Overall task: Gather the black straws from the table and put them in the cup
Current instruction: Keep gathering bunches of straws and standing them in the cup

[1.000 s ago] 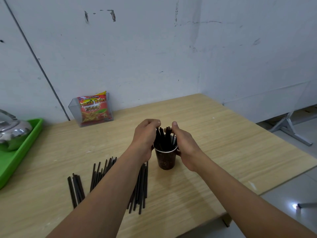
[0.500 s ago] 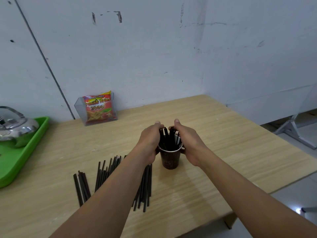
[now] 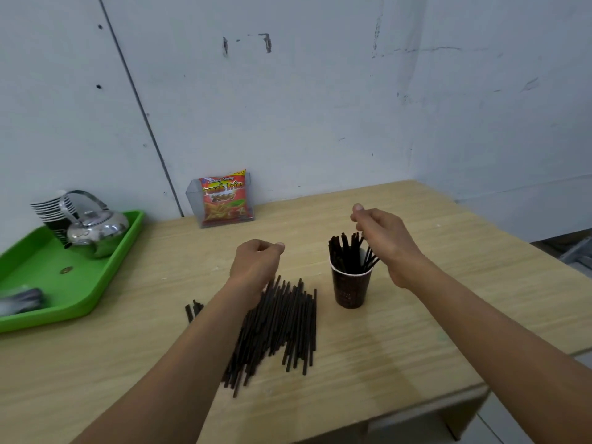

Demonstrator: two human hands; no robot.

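Two hands have come off the cup: half a second ago both were closed around its rim, and now neither touches it. The right hand (image 3: 384, 241) floats just above and beside the upright bundle of straws in the cup (image 3: 347, 251), fingers curled loosely with thumb and forefinger nearly pinched; whether it grips a straw tip is hard to tell, as the hand covers that side. The left hand (image 3: 256, 267) has drawn back over the loose pile of straws (image 3: 282, 325), fingers curled lightly inward and holding nothing I can see.

The cup (image 3: 350, 288) stands upright on the table (image 3: 448, 315), just to the right of the pile. A few stray straws (image 3: 192, 310) lie apart on the pile's far left side.

That batch looks settled, so the next grab should come from the pile, and most of the work remains. Off to the left sit a green tray (image 3: 105, 277) with a kettle (image 3: 96, 230), and a snack packet (image 3: 224, 200) by the wall.
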